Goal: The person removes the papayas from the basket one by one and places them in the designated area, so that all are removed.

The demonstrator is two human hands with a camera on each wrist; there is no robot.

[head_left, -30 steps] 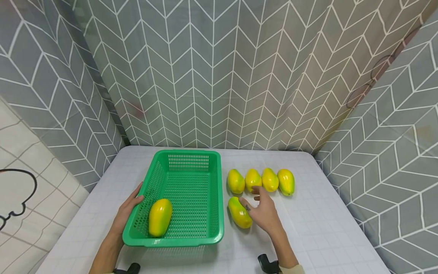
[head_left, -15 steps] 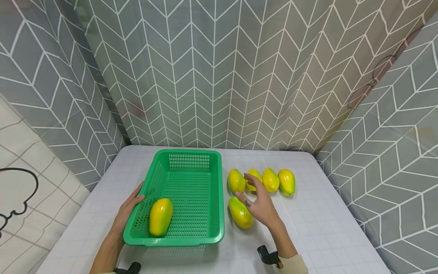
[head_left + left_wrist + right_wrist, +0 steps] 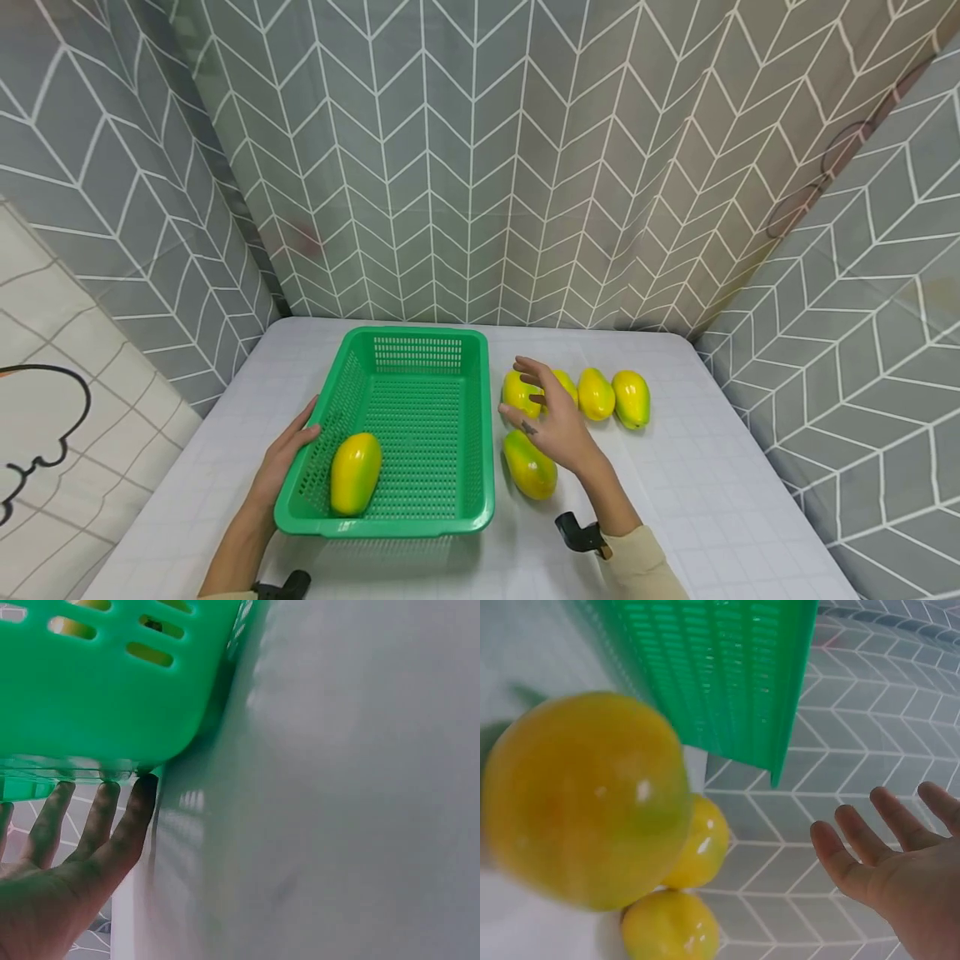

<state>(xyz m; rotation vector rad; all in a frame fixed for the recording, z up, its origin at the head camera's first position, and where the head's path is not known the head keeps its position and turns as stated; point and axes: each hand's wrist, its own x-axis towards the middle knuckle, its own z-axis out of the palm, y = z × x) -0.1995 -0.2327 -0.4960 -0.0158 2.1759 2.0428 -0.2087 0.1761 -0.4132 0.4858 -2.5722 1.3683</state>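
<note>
My left hand (image 3: pixel 283 465) rests against the outside of the green plastic basket (image 3: pixel 483 433) at its left. In the left wrist view its extended fingers (image 3: pixel 101 825) touch the basket's outer wall. One yellow-green mango (image 3: pixel 356 473) lies inside the basket, near its front left corner. To the right of the basket, my right hand (image 3: pixel 562 429) hovers with fingers spread, holding nothing. Below its thumb lies another mango (image 3: pixel 531 467) on the table. The right hand partly hides the row of mangoes behind it, including the leftmost mango (image 3: pixel 517 392).
The row continues right with a mango (image 3: pixel 596 394) and, at its end, another mango (image 3: pixel 632 400). All stand on a white-covered table (image 3: pixel 697 517). Grey chevron-patterned curtains (image 3: pixel 480 167) enclose the back and sides.
My right hand has moved left and away from me, from beside the front mango towards the leftmost mango of the row. The left hand stays at the basket.
</note>
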